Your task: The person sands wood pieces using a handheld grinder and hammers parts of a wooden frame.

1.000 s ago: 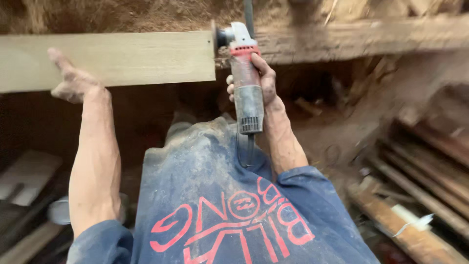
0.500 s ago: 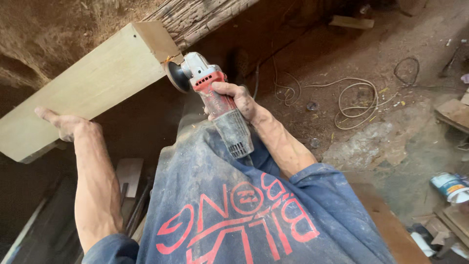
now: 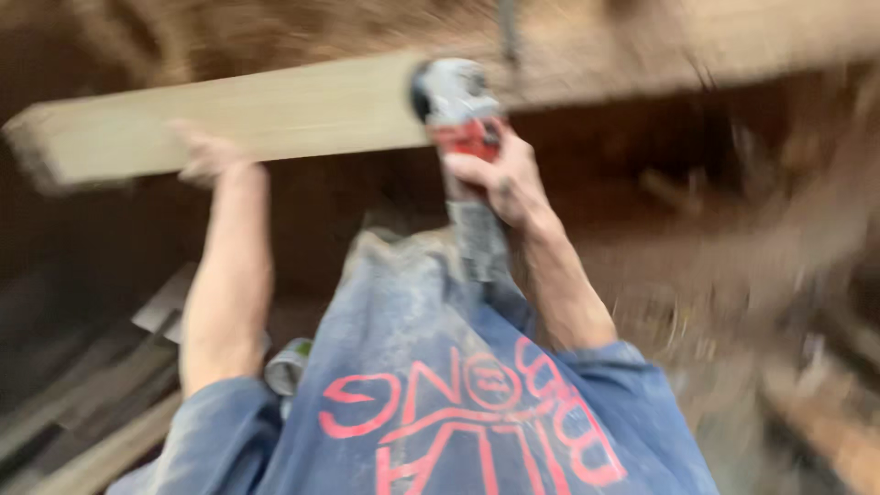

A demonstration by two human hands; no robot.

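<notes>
Plank: a long pale wooden plank (image 3: 238, 115) crosses the upper part of the view, tilted a little; its left end is free.
Left hand: the left hand (image 3: 209, 154) lies against the lower edge of the plank; the picture is blurred, so it cannot be told if the grip is spread or closed.
Right hand: the right hand (image 3: 500, 179) has its grip wrapped tight around the body of a red and grey angle grinder (image 3: 461, 137), whose head meets the plank.
Handling: the plank looks stiff and rather heavy; best supported from below, away from the grinder head. The grinder needs a firm hold on its body.
Surface and room: brown earth wall (image 3: 275, 37) behind; loose boards (image 3: 82, 403) lie at lower left. No counter is visible.
</notes>
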